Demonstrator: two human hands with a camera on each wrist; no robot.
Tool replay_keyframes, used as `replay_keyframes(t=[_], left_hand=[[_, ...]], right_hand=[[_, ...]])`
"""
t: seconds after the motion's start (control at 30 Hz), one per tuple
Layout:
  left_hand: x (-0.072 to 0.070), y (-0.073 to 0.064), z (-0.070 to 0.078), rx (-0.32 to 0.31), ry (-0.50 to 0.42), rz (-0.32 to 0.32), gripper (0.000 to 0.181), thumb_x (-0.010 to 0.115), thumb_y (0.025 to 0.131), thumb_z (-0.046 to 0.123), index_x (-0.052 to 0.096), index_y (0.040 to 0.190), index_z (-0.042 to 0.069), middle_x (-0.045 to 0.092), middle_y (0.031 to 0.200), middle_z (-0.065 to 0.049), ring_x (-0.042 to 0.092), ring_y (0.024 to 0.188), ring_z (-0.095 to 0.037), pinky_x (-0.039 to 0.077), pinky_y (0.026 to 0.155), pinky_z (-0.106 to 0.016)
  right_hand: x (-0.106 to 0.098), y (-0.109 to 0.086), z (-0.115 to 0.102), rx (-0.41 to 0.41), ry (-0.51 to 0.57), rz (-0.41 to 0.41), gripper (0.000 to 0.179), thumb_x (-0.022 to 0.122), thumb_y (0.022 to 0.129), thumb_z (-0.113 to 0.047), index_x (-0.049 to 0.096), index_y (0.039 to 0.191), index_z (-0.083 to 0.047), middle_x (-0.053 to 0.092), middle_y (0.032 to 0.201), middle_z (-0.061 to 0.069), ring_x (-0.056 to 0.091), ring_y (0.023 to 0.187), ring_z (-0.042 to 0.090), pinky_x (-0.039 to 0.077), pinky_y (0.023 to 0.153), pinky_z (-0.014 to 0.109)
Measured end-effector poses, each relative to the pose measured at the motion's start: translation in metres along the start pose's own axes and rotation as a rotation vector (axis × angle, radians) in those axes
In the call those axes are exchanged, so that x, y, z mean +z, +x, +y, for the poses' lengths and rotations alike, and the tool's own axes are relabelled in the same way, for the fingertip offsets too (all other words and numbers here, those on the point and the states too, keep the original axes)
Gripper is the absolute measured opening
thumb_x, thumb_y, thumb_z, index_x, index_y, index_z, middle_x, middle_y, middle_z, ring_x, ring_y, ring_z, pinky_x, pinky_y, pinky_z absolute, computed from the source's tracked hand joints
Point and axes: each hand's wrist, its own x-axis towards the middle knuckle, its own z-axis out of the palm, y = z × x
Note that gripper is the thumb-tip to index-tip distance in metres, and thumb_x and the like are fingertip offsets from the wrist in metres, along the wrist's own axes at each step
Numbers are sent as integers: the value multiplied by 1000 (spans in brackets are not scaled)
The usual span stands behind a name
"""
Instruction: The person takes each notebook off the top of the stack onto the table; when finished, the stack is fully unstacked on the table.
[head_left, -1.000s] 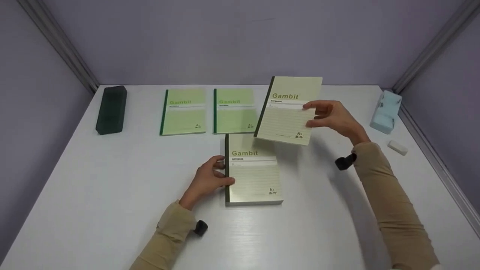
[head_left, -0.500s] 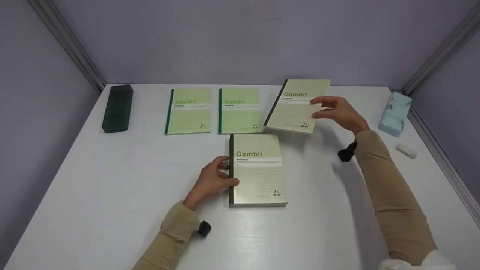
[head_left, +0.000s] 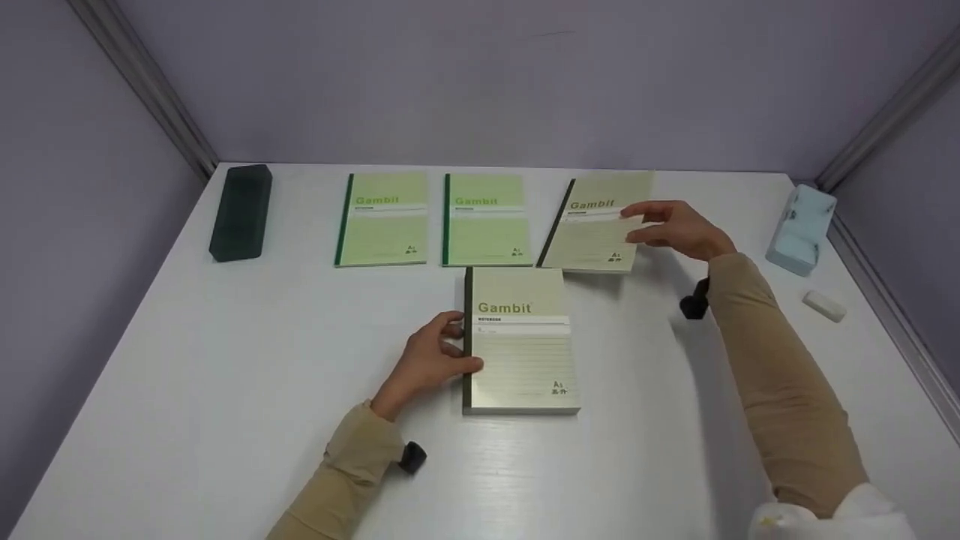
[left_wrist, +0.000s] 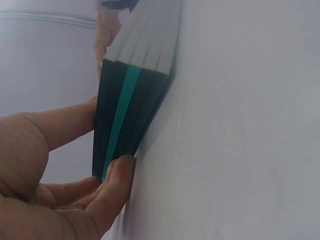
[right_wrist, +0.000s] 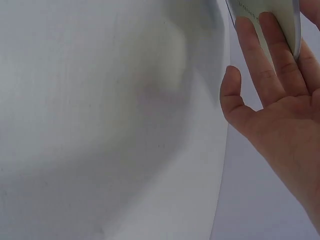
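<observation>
In the head view my right hand [head_left: 679,227] pinches a pale notebook [head_left: 592,240] with a dark spine by its right edge. That notebook is tilted, its right side raised above the table. In the right wrist view, fingers [right_wrist: 280,65] lie under its back cover. My left hand [head_left: 431,360] holds the spine side of a stack of notebooks [head_left: 521,360] at the middle of the table. Its thumb lies on the top cover, and its fingers reach the spines [left_wrist: 120,115], one of them brighter green, in the left wrist view.
Two green notebooks, a left one [head_left: 382,232] and a right one [head_left: 487,232], lie side by side at the back. A dark green case [head_left: 241,214] stands at the back left. A light blue case [head_left: 801,229] and a white eraser [head_left: 824,306] lie at the right.
My right hand has lowered the pale notebook toward the table, just right of the two green ones. The left hand stays on the stack. The head view has shifted slightly.
</observation>
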Motion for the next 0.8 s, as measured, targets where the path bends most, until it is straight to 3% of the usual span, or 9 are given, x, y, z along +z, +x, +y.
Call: replay_keyframes(t=[0.13,0.23,0.37,0.47,0.63,0.8], left_hand=[[0,-1,1,14,-8,-10,75,80,77,12,42,141,4,57,118,-13,62,92,-21,51,78,-36],[0,-1,0,27,-7,-17,75,80,77,12,42,141,4,57,118,-13,63,92,-21,52,78,-35],[0,-2,0,27,-6,-19,76,80,77,12,41,141,4,57,117,-13,63,92,-21,52,78,-36],[0,-2,1,23,-5,-18,76,80,77,12,41,142,4,57,117,-13,63,92,-21,51,79,-36],[2,-2,1,17,-1,-20,76,80,77,13,41,142,5,56,118,-12,62,92,-21,51,79,-36],[4,-3,3,17,7,-25,75,80,77,13,42,141,5,57,118,-13,63,93,-22,51,79,-36]], right_hand=[[-2,1,6,68,4,-41,60,74,85,-14,48,138,-10,51,112,8,57,95,15,50,84,36],[-2,0,8,96,53,-59,70,70,87,-6,32,145,-10,44,120,13,58,95,16,51,83,35],[0,1,10,121,90,-43,86,67,88,0,7,149,-13,34,136,21,59,95,16,51,80,31],[2,2,10,147,83,-19,91,65,89,-1,-1,150,-12,24,147,24,54,106,19,50,82,30],[7,5,12,149,-6,42,77,63,92,-4,13,151,2,24,151,26,43,124,30,48,88,27],[11,5,12,108,-43,157,61,60,91,2,31,144,10,36,142,28,51,113,23,49,82,20]])
